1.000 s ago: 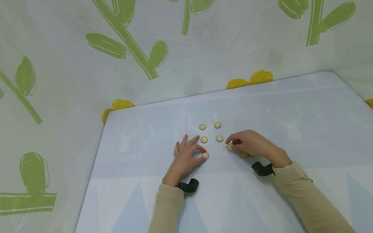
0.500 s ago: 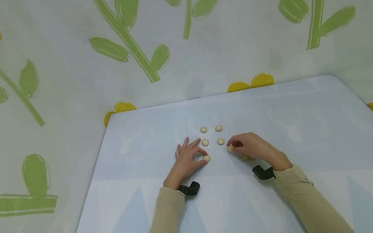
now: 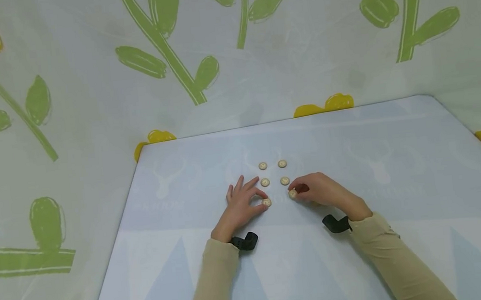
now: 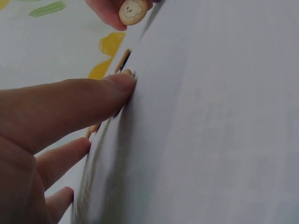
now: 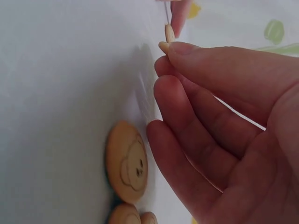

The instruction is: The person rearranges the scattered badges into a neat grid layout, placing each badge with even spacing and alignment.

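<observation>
My left hand [image 3: 240, 207] pinches a small round wooden disc [image 3: 266, 202] on the table between thumb and index finger, its other fingers spread. To its right, my right hand [image 3: 324, 191] holds a similar disc [image 3: 293, 194] between thumb and fingertips. The left wrist view shows that held disc [image 4: 133, 11] face-on, with a bear face drawn on it. Beyond the hands lie two rows of two discs, one front disc [image 3: 265, 182] just past the left fingers. Under the right hand, the right wrist view shows a bear-faced disc [image 5: 127, 161] and others partly cut off.
A pale blue and white patterned cloth covers the table [image 3: 169, 263]. Behind its far edge stands a light backdrop [image 3: 300, 43] printed with green stems and yellow flowers. Each wrist wears a black camera mount, such as the left mount [image 3: 246, 241].
My right hand has moved slightly left with its disc, closer to the left hand. Discs seen beside its palm are now hidden in the head view. The left hand keeps its pinch in place.
</observation>
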Tool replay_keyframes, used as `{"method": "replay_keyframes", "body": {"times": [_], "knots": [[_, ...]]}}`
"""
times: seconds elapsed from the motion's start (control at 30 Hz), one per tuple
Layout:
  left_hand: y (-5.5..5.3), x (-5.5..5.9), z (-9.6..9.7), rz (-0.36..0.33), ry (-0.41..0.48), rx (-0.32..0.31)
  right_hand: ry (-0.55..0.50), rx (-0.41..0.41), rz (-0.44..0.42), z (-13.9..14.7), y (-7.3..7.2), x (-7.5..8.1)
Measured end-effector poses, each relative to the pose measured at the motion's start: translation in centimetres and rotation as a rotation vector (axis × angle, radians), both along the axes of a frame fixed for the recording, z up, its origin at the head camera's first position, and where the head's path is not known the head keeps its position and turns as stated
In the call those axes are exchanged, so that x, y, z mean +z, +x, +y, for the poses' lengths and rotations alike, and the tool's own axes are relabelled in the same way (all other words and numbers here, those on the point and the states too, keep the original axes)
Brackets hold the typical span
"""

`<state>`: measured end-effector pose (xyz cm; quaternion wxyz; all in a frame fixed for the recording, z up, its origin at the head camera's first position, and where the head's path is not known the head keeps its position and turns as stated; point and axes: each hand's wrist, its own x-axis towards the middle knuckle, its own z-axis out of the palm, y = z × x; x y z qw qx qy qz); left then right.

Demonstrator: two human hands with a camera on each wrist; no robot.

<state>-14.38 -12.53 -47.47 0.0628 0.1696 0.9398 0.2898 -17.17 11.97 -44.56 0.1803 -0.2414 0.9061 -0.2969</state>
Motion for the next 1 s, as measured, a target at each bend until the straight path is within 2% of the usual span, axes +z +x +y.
{"method": "replay_keyframes", "body": {"times": [0.27,0.53,1.0], "knots": [[0.1,-0.1,-0.1,0.01,-0.006,0.008,-0.021,0.034,0.062,-0.7,0.2,-0.5],[0.5,-0.3,-0.1,-0.005,-0.006,0.011,-0.011,0.048,0.041,-1.2,0.7,-1.2],[0.1,0.1,0.0,0.0,-0.013,0.002,-0.002,0.042,0.073,-1.3,0.5,-0.7]]}}
